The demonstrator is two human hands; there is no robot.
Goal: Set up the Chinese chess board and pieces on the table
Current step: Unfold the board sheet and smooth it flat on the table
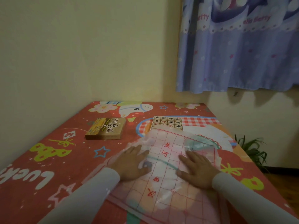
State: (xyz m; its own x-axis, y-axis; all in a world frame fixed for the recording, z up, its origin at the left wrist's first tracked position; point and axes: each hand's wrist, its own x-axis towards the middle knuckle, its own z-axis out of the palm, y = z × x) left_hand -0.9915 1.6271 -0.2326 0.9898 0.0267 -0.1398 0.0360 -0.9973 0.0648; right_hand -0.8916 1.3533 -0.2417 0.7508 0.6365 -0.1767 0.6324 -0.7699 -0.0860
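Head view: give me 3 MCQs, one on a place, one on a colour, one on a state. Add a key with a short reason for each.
1. Where is the tray of pieces relative to the board sheet?
A. At its far edge
B. On its near edge
C. Under the left hand

2. What colour are the grid lines and characters on the board sheet?
A. Blue
B. Red
C. Black

3. What are the hands doing?
A. Both lifting the box lid
B. One pinching a piece
C. Both lying flat on the board sheet

Key:
1 A, the tray sits just beyond the sheet's far edge.
2 B, the printed lines and characters are red.
3 C, the left hand and right hand lie palm down with straight fingers on the sheet, while the lid lies apart to the left.
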